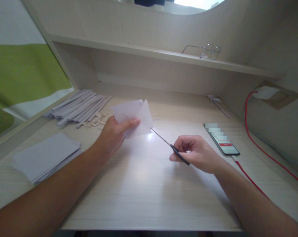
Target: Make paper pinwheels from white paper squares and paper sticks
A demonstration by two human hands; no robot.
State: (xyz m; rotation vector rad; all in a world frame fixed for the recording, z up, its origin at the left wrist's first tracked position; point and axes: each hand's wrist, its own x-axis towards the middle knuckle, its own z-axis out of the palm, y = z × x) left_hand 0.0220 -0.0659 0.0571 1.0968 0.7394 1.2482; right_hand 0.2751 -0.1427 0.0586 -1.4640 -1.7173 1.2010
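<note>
Your left hand (pixel 115 131) has the white paper (pixel 134 110) pinched, thumb pressed on its face, the other fingers hidden behind it! It's up in front of you above the desk (pixel 149 197), two pointed corners peaking, looking folded or layered. Over on the right, your right hand (pixel 197 153) is curled around the black handle of the scissors (pixel 172 145), thumb along the near side; how the fingers sit in the loops, you can't tell from here. The blades show as one thin line, tip right at the paper's lower right corner, contact too fine to call.

Here's the danger: one thumb's pinch may let the layers slip, and a push from that tip could bend or snag the loose corner. A swing leftward would bring the point towards your thumb!

Further out left, the stack of sheets (pixel 48 156) lies near your forearm, where a careless elbow could skew it; paper strips (pixel 77 107) and small scraps (pixel 94 121) lie beyond. To the right, the phone (pixel 221 140) and red cable (pixel 262 149).
</note>
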